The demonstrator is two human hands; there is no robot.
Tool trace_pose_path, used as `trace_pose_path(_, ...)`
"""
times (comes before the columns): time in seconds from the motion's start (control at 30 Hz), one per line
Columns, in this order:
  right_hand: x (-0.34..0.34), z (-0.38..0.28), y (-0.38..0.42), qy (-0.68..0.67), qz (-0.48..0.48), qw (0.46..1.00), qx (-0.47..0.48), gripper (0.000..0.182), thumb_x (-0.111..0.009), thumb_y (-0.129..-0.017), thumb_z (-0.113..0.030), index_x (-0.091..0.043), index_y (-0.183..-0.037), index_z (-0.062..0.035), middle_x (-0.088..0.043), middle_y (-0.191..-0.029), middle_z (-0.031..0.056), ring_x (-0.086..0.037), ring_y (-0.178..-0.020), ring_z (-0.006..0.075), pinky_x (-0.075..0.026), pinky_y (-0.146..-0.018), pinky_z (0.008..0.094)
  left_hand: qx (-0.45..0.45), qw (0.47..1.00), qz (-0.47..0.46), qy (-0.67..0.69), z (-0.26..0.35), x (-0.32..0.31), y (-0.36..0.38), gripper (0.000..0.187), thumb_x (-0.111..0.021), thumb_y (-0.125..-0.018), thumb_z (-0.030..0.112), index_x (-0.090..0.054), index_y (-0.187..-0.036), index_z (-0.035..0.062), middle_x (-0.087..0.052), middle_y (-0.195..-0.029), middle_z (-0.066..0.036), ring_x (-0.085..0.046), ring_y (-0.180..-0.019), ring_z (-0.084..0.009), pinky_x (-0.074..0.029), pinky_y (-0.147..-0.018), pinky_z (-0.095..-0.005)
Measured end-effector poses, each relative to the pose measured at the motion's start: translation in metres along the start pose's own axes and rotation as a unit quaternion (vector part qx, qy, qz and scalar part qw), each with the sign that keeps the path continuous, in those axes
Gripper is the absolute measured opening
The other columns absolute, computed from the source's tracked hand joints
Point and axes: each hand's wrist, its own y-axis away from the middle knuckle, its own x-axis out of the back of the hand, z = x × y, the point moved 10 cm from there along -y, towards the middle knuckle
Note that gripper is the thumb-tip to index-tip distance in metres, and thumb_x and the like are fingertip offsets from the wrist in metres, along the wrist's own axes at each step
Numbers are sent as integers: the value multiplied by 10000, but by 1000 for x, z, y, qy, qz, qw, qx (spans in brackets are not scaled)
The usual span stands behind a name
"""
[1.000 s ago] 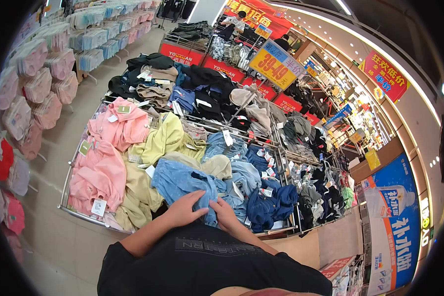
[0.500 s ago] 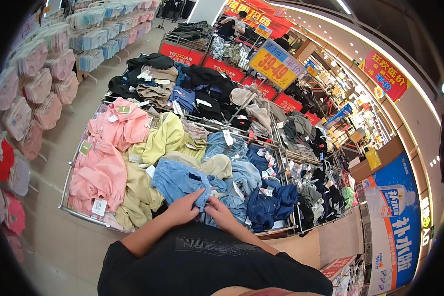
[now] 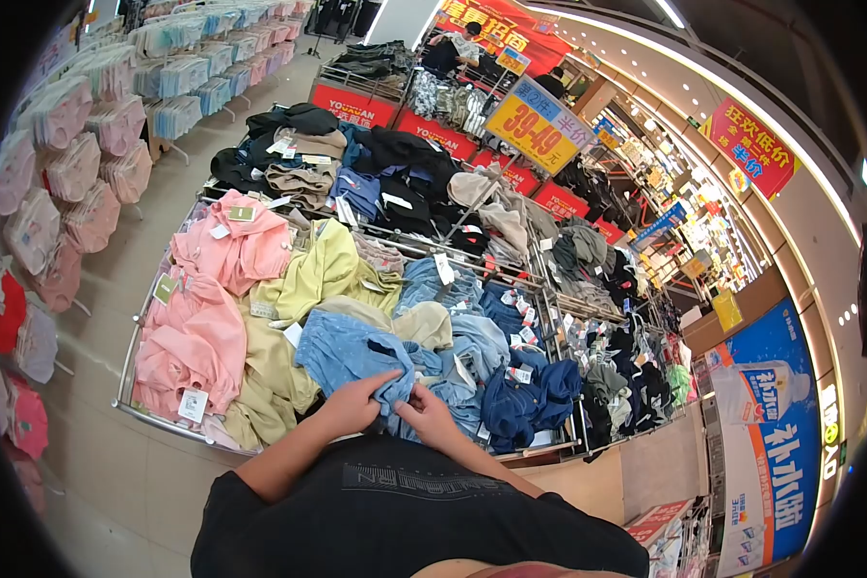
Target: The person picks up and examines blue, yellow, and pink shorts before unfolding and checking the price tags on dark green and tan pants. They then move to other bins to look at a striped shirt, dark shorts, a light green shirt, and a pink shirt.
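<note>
A light blue denim garment (image 3: 342, 352) lies at the front edge of the display table (image 3: 188, 433), on top of other clothes. My left hand (image 3: 356, 403) is closed on its near right end, the index finger reaching over the fabric. Close beside it, my right hand (image 3: 427, 417) pinches the edge of the same garment. Pink clothes (image 3: 193, 337) with tags and yellow-green clothes (image 3: 323, 265) are heaped to the left and behind. More blue jeans (image 3: 477, 347) and dark blue denim (image 3: 530, 400) lie to the right.
Racks of small hanging garments (image 3: 116, 125) stand along the left aisle. Dark clothes (image 3: 395, 154) fill the table's far part, below a yellow price sign (image 3: 539, 125). A person (image 3: 453, 53) stands at the back. A blue poster (image 3: 771, 414) is at the right.
My left hand has shifted slightly on the denim, and my right hand has moved a little to the right. The garment's near end has changed shape slightly.
</note>
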Motion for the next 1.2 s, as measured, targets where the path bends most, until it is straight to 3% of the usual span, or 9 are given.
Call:
trace_pose_path(0.07,6,-5,2,-12,28,1000,4,256,-665,-965,-181,-590,-1141,-11,-637,-941,11,-567,-829,75,-462,-743,259,43,999,11,-4,-8,12,-2,625,-488,-849,42,-502,-1466,140,-628,-1308,-212,-597,-1183,-409,-475,-1011,-444)
trace_pose_path(0.2,28,-5,4,41,90,995,4,255,-602,-994,-228,-614,-1112,-3,-626,-921,9,-540,-815,86,-447,-746,266,-5,968,234,-93,-12,60,7,556,-511,-817,35,-563,-1370,64,-598,-1331,-207,-557,-1246,-385,-439,-1073,-442)
trace_pose_path(0.3,28,-14,4,65,87,994,17,270,-579,-1003,-249,-627,-1100,-1,-629,-926,9,-536,-827,83,-439,-754,257,-71,956,248,-142,5,62,6,515,-577,-864,120,-555,-1375,62,-595,-1324,-214,-557,-1226,-394,-439,-1070,-449)
trace_pose_path(0.4,23,-17,3,45,81,995,24,284,-572,-1010,-257,-624,-1118,1,-630,-923,11,-537,-841,81,-442,-761,260,-89,994,56,-42,26,21,2,462,-640,-917,254,-559,-1317,37,-626,-1244,-244,-606,-1146,-400,-471,-1008,-446)
trace_pose_path(0.5,20,-13,1,41,80,996,15,290,-572,-1023,-285,-618,-1088,-6,-623,-908,7,-544,-829,80,-453,-754,261,31,995,-96,-27,13,-20,1,495,-668,-927,386,-576,-1255,26,-653,-1172,-238,-638,-1076,-399,-505,-915,-448)
trace_pose_path(0.53,15,-13,1,42,58,997,-2,288,-585,-1021,-290,-614,-1079,-9,-622,-904,5,-547,-821,80,-457,-751,259,-15,999,-35,-34,14,-18,1,406,-649,-917,342,-620,-1158,16,-680,-1039,-247,-665,-973,-414,-525,-819,-459)
trace_pose_path(0.73,-8,-8,4,34,-38,999,-20,286,-685,-982,-280,-594,-1058,-19,-626,-897,4,-580,-799,82,-486,-738,255,76,994,29,-75,-21,-3,-6,309,-590,-886,269,-667,-1013,-1,-681,-882,-261,-661,-858,-452,-523,-751,-484)
trace_pose_path(1.1,-12,4,0,98,-62,993,-5,325,-653,-965,-231,-596,-1189,-3,-657,-900,60,-591,-773,113,-486,-702,287,96,993,29,-60,-6,5,0,331,-591,-887,288,-650,-1075,22,-696,-952,-253,-663,-907,-447,-522,-793,-514)
trace_pose_path(1.2,-4,-6,6,164,-37,984,-53,369,-625,-998,-234,-574,-1280,-1,-669,-1068,71,-610,-940,110,-488,-833,278,85,990,93,-59,-15,15,1,367,-603,-879,281,-656,-1150,40,-699,-964,-247,-666,-922,-437,-525,-800,-503)
